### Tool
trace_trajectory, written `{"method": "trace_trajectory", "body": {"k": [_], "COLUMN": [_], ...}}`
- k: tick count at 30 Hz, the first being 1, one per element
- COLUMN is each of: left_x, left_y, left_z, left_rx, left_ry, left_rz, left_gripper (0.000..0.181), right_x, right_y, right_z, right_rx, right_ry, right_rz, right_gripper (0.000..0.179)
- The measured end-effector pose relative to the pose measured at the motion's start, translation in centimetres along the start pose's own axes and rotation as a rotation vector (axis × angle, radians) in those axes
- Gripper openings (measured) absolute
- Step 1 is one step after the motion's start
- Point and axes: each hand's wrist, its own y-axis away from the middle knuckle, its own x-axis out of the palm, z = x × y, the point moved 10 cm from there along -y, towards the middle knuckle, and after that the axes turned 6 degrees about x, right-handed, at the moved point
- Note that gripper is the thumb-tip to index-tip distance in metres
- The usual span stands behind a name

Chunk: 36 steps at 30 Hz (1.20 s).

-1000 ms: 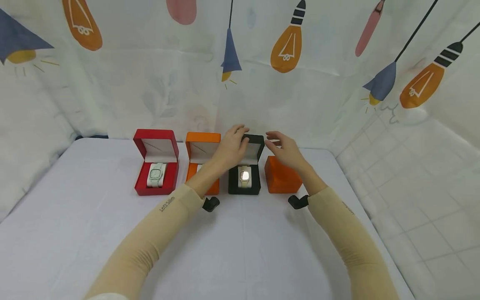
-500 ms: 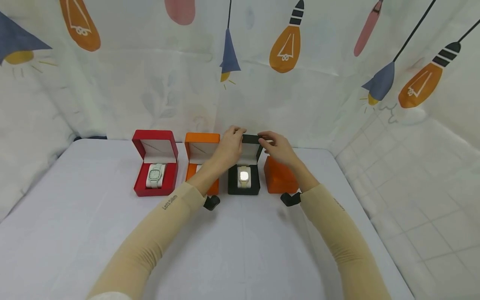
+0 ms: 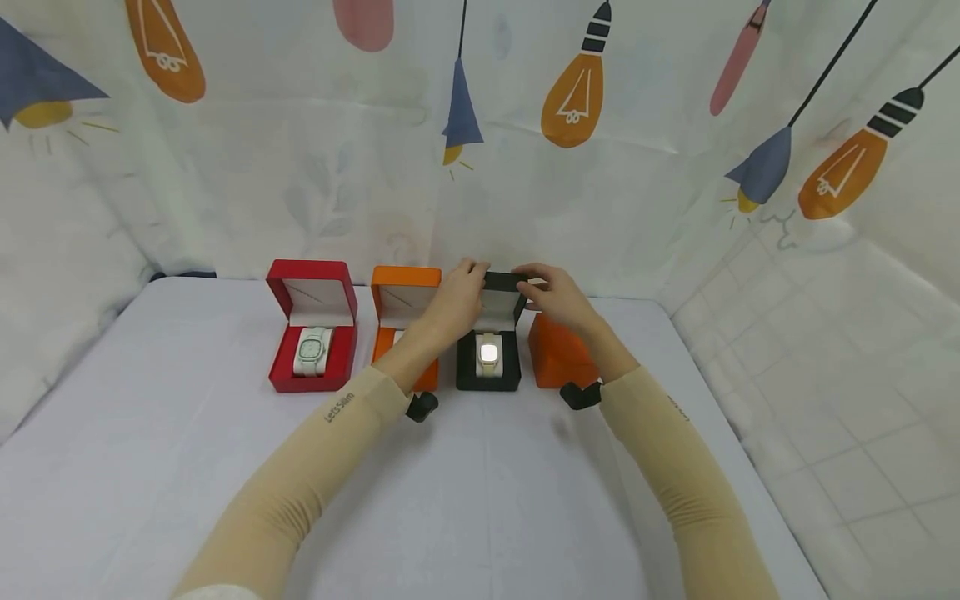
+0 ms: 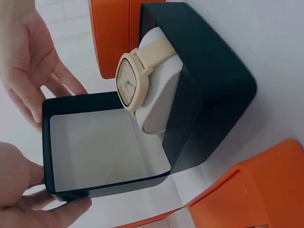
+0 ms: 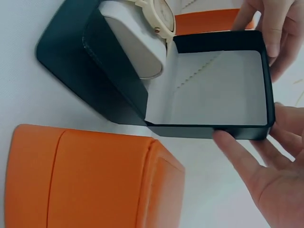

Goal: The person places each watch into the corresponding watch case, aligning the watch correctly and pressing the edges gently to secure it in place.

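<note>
A dark green watch box [image 3: 471, 383] stands with its lid [image 5: 223, 90] raised, showing pale lining. Inside, a cream watch [image 4: 127, 83] is wrapped round a white cushion [image 5: 135, 40]. My left hand [image 3: 457, 300] grips the lid's left upper corner, thumb on its side wall and fingers behind. At the opposite corner my right hand [image 3: 562, 302] holds the lid, its thumb on the outer side and fingers round the back. Both hands also show in each wrist view.
Left of it stand an orange box [image 3: 408, 273], lid up and partly behind my left forearm, and a red box [image 3: 348, 358] with a pale green watch [image 3: 311, 350]. Close on the right is a closed orange box [image 3: 558, 358]. Behind the table hangs a printed curtain [image 3: 300, 167].
My right hand has moved left from beside the dark green box onto the corner of its lid. The left hand has stayed at the lid, its fingers now lower against the edge.
</note>
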Motion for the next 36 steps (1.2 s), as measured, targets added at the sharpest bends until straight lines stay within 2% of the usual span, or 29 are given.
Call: {"method": "trace_trajectory", "body": {"k": [5, 12, 17, 24, 28, 36], "left_x": [0.1, -0.1, -0.1, -0.2, -0.3, -0.2], "left_y": [0.5, 0.8, 1.3, 2.1, 2.4, 3.2], "left_z": [-0.3, -0.6, -0.8, -1.1, -1.2, -1.2], "left_rx": [0.000, 0.006, 0.036, 0.083, 0.077, 0.046], "left_ry": [-0.002, -0.005, -0.019, -0.030, -0.018, -0.010], "left_rz": [0.030, 0.032, 0.035, -0.012, -0.025, -0.008], "left_gripper": [0.044, 0.042, 0.043, 0.040, 0.038, 0.039], "right_x": [0.2, 0.3, 0.5, 0.8, 0.9, 0.9], "right_y": [0.5, 0.6, 1.1, 2.0, 2.4, 3.2], "right_z": [0.3, 0.3, 0.4, 0.3, 0.3, 0.0], "right_rx": [0.012, 0.023, 0.024, 0.035, 0.028, 0.013], "right_ry": [-0.013, -0.009, 0.013, 0.031, 0.027, 0.013], "right_rz": [0.031, 0.046, 0.056, 0.047, 0.036, 0.008], "right_gripper": [0.035, 0.036, 0.035, 0.041, 0.040, 0.037]}}
